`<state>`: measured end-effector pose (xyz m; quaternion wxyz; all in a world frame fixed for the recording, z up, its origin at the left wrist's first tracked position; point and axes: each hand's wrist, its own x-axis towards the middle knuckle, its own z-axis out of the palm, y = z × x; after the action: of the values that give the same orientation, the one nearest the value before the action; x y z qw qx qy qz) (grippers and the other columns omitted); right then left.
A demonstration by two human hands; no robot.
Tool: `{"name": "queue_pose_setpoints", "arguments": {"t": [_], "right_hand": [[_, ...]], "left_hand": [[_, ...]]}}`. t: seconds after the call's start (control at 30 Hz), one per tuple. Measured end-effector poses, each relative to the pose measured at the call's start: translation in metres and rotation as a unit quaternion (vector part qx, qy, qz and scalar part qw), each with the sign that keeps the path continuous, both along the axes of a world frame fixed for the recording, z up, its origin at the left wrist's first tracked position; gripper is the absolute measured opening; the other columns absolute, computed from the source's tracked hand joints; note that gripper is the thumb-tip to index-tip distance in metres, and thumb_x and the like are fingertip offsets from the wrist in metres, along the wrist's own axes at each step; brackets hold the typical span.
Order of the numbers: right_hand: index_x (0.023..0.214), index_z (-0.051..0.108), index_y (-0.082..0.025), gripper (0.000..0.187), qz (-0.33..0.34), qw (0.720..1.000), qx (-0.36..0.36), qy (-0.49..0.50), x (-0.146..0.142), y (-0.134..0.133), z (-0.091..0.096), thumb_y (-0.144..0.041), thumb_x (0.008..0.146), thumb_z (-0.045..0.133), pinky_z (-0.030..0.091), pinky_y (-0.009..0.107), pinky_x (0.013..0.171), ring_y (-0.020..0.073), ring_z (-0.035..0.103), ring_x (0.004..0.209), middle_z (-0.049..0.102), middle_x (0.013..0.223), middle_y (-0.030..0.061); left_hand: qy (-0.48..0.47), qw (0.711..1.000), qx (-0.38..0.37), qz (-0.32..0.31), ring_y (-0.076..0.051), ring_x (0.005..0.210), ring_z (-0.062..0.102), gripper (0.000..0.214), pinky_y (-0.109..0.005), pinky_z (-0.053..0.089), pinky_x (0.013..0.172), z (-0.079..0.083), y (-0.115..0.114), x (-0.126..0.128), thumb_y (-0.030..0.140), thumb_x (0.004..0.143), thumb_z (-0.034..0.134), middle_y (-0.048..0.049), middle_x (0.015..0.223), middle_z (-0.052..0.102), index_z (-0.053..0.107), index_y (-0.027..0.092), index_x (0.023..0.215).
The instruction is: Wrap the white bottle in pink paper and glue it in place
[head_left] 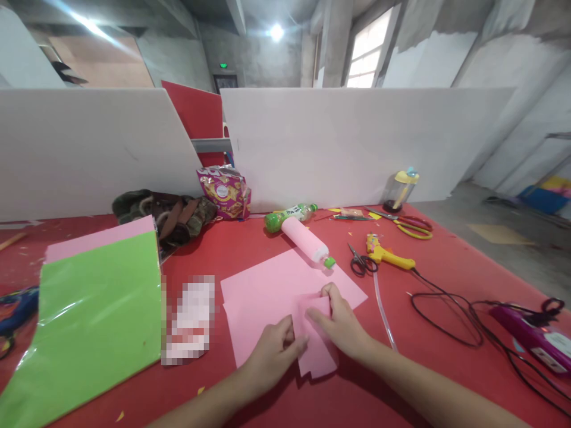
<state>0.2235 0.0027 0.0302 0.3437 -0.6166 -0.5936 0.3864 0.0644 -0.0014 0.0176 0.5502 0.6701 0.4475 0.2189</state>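
Observation:
A small folded pink paper (317,353) is pinched between my two hands, its lower edge notched and lifted toward me. My left hand (274,351) has its fingers closed at the paper's left edge. At the upper right edge, my right hand (341,321) grips it with the thumb on top and fingers curled behind. Larger pink sheets (259,297) lie beneath and beyond on the table. Across their far edge rests a pink-wrapped bottle (306,239) with a green cap.
On the red table (205,398) are black scissors (363,261), a yellow glue gun (390,257) with a black cord, a glue stick (384,312), a green bottle (274,222), red-yellow scissors (413,226), a purple power strip (533,339) and a green sheet pack (98,321). White panels (357,142) stand behind.

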Motion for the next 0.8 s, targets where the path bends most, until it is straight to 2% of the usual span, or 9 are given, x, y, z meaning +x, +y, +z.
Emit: {"name": "queue_pose_setpoints", "arguments": {"t": [0.07, 0.23, 0.33, 0.4, 0.47, 0.6, 0.7, 0.8], "right_hand": [[0.074, 0.027, -0.022, 0.023, -0.012, 1.0, 0.01, -0.014, -0.003, -0.001, -0.001, -0.03, 0.069, 0.048, 0.034, 0.023, 0.052, 0.0106, 0.038, 0.054, 0.039, 0.059, -0.0071], [0.078, 0.029, -0.022, 0.022, -0.033, 0.999, 0.011, -0.004, -0.008, -0.004, -0.003, -0.032, 0.071, 0.047, 0.036, 0.025, 0.055, 0.0122, 0.043, 0.057, 0.043, 0.064, -0.0047], [0.086, 0.029, -0.022, 0.024, -0.019, 0.998, 0.022, 0.051, -0.007, -0.003, -0.004, -0.032, 0.073, 0.046, 0.038, 0.027, 0.06, 0.013, 0.045, 0.062, 0.044, 0.069, -0.0032], [0.095, 0.029, -0.022, 0.027, 0.007, 0.992, 0.029, 0.126, -0.005, -0.001, -0.004, -0.033, 0.076, 0.044, 0.039, 0.026, 0.061, 0.0121, 0.045, 0.063, 0.044, 0.071, -0.0032], [0.103, 0.029, -0.023, 0.03, 0.032, 0.982, 0.006, 0.185, -0.003, 0.001, -0.005, -0.036, 0.079, 0.04, 0.038, 0.024, 0.056, 0.0102, 0.043, 0.057, 0.041, 0.07, -0.0042], [0.103, 0.038, -0.023, 0.029, 0.069, 0.974, -0.053, 0.211, 0.0, 0.005, -0.009, -0.038, 0.078, 0.042, 0.038, 0.023, 0.052, 0.0093, 0.042, 0.054, 0.042, 0.068, -0.0042], [0.102, 0.04, -0.023, 0.031, 0.089, 0.968, -0.06, 0.226, 0.002, 0.007, -0.014, -0.036, 0.075, 0.047, 0.042, 0.026, 0.061, 0.0123, 0.049, 0.067, 0.048, 0.075, -0.0014], [0.103, 0.041, -0.021, 0.034, 0.085, 0.966, -0.065, 0.237, 0.003, 0.008, -0.017, -0.036, 0.074, 0.05, 0.044, 0.029, 0.068, 0.0146, 0.051, 0.077, 0.05, 0.08, 0.0005]], "left_hand": [[-0.003, 1.0, 0.008, -0.008, -0.008, 0.049, 0.03, 0.024, -0.02, 0.027, 0.046, 0.002, -0.002, 0.002, 0.036, 0.077, 0.042, 0.0061, 0.053, 0.034, 0.043, 0.015, 0.066], [-0.018, 1.0, -0.011, -0.023, -0.01, 0.051, 0.041, 0.018, -0.021, 0.035, 0.048, 0.004, -0.004, 0.005, 0.029, 0.073, 0.046, 0.0018, 0.058, 0.05, 0.05, 0.013, 0.068], [-0.034, 0.999, -0.03, -0.005, -0.012, 0.054, 0.048, 0.018, -0.023, 0.04, 0.051, 0.004, -0.002, 0.004, 0.029, 0.073, 0.048, -0.0008, 0.061, 0.055, 0.052, 0.012, 0.07], [-0.057, 0.997, -0.041, 0.028, -0.014, 0.058, 0.051, 0.02, -0.025, 0.043, 0.055, 0.004, 0.0, 0.003, 0.031, 0.073, 0.05, -0.0025, 0.066, 0.057, 0.053, 0.011, 0.074], [-0.087, 0.99, -0.083, 0.071, -0.014, 0.061, 0.053, 0.025, -0.026, 0.045, 0.056, 0.004, 0.002, 0.002, 0.035, 0.074, 0.051, -0.0027, 0.07, 0.057, 0.051, 0.012, 0.084], [-0.164, 0.964, -0.172, 0.123, -0.012, 0.058, 0.052, 0.038, -0.028, 0.048, 0.056, 0.004, 0.004, 0.001, 0.039, 0.076, 0.052, -0.0003, 0.07, 0.053, 0.04, 0.017, 0.104], [-0.181, 0.961, -0.167, 0.127, -0.011, 0.057, 0.052, 0.041, -0.03, 0.049, 0.059, 0.003, 0.004, 0.0, 0.041, 0.076, 0.053, 0.0015, 0.066, 0.051, 0.038, 0.017, 0.105], [-0.173, 0.968, -0.138, 0.117, -0.014, 0.062, 0.054, 0.042, -0.031, 0.049, 0.059, 0.0, 0.004, -0.001, 0.045, 0.076, 0.051, -0.0018, 0.071, 0.054, 0.04, 0.016, 0.105]]}}
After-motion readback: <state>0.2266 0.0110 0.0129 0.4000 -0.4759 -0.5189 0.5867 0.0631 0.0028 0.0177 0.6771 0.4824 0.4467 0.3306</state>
